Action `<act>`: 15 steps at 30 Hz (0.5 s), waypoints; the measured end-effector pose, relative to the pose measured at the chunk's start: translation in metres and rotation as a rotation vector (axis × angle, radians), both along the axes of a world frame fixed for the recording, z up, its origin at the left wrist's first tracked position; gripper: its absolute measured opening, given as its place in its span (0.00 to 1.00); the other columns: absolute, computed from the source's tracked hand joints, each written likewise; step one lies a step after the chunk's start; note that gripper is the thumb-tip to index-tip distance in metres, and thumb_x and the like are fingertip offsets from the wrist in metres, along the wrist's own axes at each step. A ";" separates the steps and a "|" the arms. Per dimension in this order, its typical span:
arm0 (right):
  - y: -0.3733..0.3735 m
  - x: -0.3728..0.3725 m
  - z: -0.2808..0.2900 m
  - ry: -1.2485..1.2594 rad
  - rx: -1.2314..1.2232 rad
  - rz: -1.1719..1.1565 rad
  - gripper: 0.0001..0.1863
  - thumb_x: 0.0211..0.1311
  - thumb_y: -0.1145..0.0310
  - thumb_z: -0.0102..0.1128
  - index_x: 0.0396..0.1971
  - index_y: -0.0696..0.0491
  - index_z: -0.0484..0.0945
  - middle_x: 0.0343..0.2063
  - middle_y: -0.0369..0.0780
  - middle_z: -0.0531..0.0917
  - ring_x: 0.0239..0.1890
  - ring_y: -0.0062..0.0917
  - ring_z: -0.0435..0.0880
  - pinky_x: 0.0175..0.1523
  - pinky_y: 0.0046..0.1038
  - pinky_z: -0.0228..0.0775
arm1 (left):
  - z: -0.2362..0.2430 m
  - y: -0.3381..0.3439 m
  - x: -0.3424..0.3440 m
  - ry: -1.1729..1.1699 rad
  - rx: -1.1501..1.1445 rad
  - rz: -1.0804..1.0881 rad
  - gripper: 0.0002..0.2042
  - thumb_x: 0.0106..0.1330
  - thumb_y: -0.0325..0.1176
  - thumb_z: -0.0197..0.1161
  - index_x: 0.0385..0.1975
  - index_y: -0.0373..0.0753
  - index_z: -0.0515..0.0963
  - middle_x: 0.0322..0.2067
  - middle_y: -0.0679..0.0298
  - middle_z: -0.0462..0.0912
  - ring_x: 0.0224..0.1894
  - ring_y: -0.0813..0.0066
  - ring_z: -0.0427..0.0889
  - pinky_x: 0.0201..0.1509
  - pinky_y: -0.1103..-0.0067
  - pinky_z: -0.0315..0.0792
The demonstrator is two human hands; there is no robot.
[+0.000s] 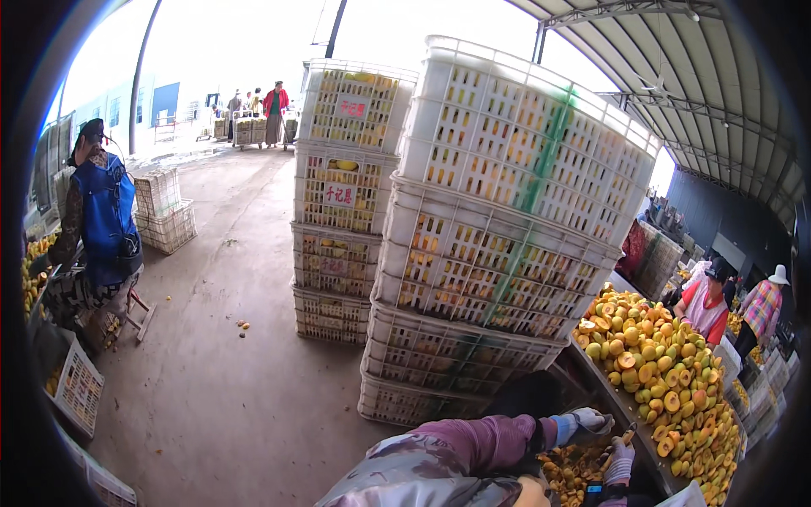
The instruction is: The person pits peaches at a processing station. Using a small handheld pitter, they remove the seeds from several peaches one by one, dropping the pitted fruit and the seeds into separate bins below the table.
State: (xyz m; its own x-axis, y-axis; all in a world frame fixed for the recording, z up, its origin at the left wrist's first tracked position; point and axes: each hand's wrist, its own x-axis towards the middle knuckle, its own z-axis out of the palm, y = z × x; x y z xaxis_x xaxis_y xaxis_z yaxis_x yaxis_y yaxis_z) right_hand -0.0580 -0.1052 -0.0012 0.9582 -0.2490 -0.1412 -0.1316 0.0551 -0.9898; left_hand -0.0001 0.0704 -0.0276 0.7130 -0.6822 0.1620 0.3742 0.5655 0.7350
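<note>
My left hand [585, 424], in a pale glove with a light blue cuff, is at the lower right with its fingers curled round. Whatever is inside them cannot be made out. Just below and to the right, my right hand [621, 461], also gloved, closes around a small tool [628, 433] with a thin end; its exact kind is too small to tell. Beneath both hands lie cut pieces of yellow-orange stone fruit [568, 475]. Beside them on the right, a big heap of halved and whole stone fruit [667, 372] covers a work table [621, 406].
Tall stacks of white slatted plastic crates [490, 245] full of fruit stand directly ahead, with a narrower stack [338, 203] behind. A seated person in a blue vest [106, 211] works at left. Co-workers [708, 304] stand beyond the heap. Scattered fruit bits [243, 325] lie on the concrete floor.
</note>
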 end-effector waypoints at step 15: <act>0.039 -0.005 0.026 -0.019 0.046 0.052 0.11 0.61 0.57 0.58 0.28 0.46 0.68 0.15 0.33 0.68 0.11 0.20 0.65 0.15 0.24 0.60 | 0.010 0.041 -0.024 -0.186 0.049 0.071 0.13 0.69 0.36 0.53 0.40 0.33 0.79 0.35 0.62 0.83 0.37 0.78 0.80 0.43 0.82 0.74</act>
State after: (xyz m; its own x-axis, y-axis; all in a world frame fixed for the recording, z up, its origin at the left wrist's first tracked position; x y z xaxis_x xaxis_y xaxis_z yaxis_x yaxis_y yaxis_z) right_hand -0.0629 -0.0662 0.0245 0.9722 -0.1927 -0.1333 -0.1170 0.0938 -0.9887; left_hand -0.0238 0.1113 -0.0179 0.7203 -0.6419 0.2628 0.1901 0.5471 0.8152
